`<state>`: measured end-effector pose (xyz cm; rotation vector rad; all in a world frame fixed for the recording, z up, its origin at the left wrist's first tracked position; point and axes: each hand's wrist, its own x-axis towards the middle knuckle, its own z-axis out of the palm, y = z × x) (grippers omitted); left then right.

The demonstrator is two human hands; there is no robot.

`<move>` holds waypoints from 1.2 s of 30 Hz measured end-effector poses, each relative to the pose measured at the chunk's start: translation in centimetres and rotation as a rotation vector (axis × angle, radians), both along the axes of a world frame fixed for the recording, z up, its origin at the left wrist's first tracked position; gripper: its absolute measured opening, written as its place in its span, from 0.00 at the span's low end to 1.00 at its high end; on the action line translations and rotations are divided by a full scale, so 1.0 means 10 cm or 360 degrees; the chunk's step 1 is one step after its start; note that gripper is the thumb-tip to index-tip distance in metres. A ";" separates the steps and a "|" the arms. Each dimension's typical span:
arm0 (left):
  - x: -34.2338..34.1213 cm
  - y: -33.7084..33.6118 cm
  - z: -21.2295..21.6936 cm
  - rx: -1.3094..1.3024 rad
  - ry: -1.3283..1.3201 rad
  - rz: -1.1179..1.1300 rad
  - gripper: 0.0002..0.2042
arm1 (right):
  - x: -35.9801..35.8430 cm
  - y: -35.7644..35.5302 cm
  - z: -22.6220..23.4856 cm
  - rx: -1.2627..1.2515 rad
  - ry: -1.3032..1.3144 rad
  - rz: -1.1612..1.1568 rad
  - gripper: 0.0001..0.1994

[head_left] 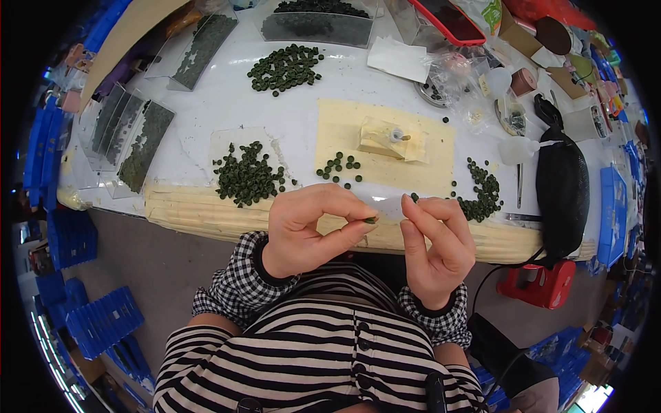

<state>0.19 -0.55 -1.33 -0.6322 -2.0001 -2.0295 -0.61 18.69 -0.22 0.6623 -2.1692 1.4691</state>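
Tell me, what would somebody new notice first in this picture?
Probably the two hands in the middle: the left hand pinches a small dark green piece, with the right hand beside it. Next might be the loose green pile toward the back of the white table, and the bright red-rimmed phone at the far right.

The tabletop (206, 113) is smooth and slightly glossy, and the slanted bin (164, 62) is of clear, shiny plastic. The napkin (399, 60) looks like matt paper. The tweezers (520, 186) have a metallic shine. The checked sleeve cover (237, 283) and the striped garment (296, 351) are of cloth, while the small green discs (248, 175) appear rather matt.
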 end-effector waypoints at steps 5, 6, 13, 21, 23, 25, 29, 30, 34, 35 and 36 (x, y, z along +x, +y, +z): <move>0.03 -0.02 -0.01 0.0475 -0.0462 -0.0258 0.10 | 0.00 0.00 0.00 -0.0006 -0.0020 -0.0003 0.17; 0.03 -0.02 -0.01 0.0592 -0.0556 -0.0316 0.10 | 0.00 0.00 0.00 -0.0006 -0.0018 -0.0008 0.17; 0.02 -0.04 0.00 0.0577 -0.0662 -0.0372 0.12 | -0.04 -0.02 0.03 0.0000 -0.0014 -0.0020 0.16; 0.02 -0.01 0.04 0.0365 -0.0562 -0.0226 0.13 | -0.03 -0.03 0.00 0.0032 -0.0004 0.0027 0.16; 0.01 -0.02 0.06 0.0231 -0.0482 -0.0192 0.12 | -0.02 -0.04 0.01 0.0052 -0.0008 0.0045 0.16; 0.01 -0.03 0.08 0.0125 -0.0432 -0.0169 0.12 | -0.01 -0.05 0.02 0.0043 -0.0018 0.0060 0.16; 0.01 -0.06 0.08 0.0034 -0.0401 -0.0146 0.12 | -0.01 -0.08 0.01 0.0036 -0.0042 0.0083 0.16; 0.01 -0.06 0.08 0.0025 -0.0392 -0.0144 0.12 | -0.01 -0.07 0.01 0.0049 -0.0036 0.0076 0.16; 0.03 -0.03 0.07 0.0279 -0.0590 -0.0141 0.11 | -0.11 -0.07 0.01 0.0079 -0.0047 -0.0054 0.16; 0.02 -0.04 0.07 0.0366 -0.0715 -0.0174 0.12 | -0.17 -0.07 0.02 0.0084 -0.0058 -0.0122 0.16; 0.01 -0.04 0.06 0.0452 -0.0839 -0.0210 0.12 | -0.28 -0.05 0.00 0.0139 0.0053 -0.0170 0.16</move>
